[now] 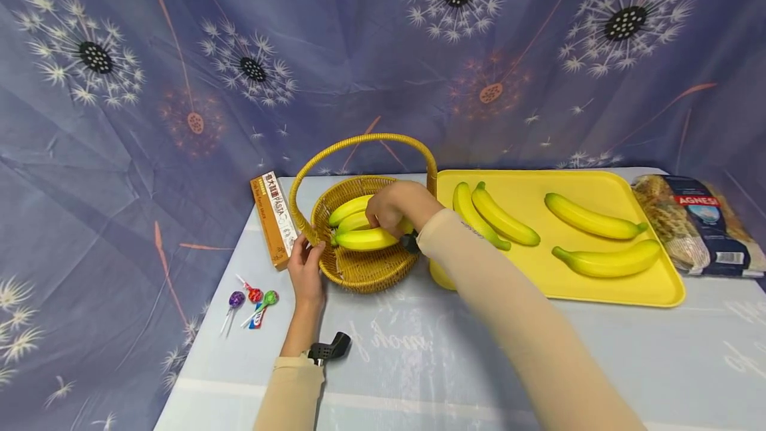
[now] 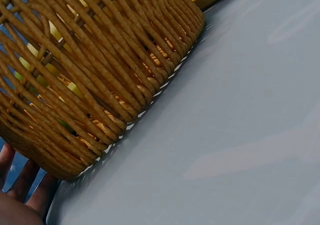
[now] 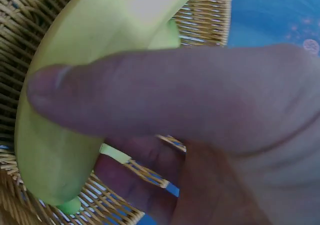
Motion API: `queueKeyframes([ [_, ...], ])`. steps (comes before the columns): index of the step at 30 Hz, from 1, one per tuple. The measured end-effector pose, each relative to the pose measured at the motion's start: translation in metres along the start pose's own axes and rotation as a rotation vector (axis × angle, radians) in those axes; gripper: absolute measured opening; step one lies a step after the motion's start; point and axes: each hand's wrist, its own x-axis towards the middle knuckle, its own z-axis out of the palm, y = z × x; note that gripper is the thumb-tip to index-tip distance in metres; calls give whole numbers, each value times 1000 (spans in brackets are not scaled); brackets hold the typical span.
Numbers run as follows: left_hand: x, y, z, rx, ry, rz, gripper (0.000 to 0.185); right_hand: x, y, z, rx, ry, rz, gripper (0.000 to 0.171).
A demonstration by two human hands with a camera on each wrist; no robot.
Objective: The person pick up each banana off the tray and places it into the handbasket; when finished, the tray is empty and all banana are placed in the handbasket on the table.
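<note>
Banana [image 3: 60, 155] in basket [image 1: 365, 276], right hand [image 1: 391, 207] with grip clamped round it, seemingly being placed; left hand [image 1: 306, 273] touches basket, grip unclear. Next likely calls for gentle release.

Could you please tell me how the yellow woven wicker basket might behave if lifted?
The basket probably keeps its shape, since its arched handle stands upright. It may be light, given gaps in its weave. Curved yellow bananas inside might shift, as their skins look smooth.
</note>
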Motion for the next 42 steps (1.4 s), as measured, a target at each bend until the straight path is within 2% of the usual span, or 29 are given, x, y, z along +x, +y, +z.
queueKeyframes([
  [4,1,2,0,9,6,-1,40,8,-5,5,6,-22,44,19],
  [8,1,2,0,9,-1,-10,40,14,-8,13,-5,-39,65,21],
  [14,1,2,0,18,7,-25,40,21,-14,23,-10,-40,44,21],
  [20,0,3,1,27,9,-26,40,29,-25,26,-66,-114,8,16],
  [25,0,3,0,23,14,-28,39,32,-30,26,-30,-118,71,10],
  [26,0,3,0,20,15,-31,39,31,-30,26,-22,-114,74,11],
  [29,0,2,0,16,11,-39,40,29,-26,27,3,-94,67,30],
  [33,1,1,0,26,8,-43,40,22,-16,24,98,-63,34,53],
  [39,1,0,0,19,8,-39,40,-4,-7,5,168,43,-18,63],
  [42,0,0,0,19,9,-43,41,-21,-1,-2,195,76,-72,65],
])
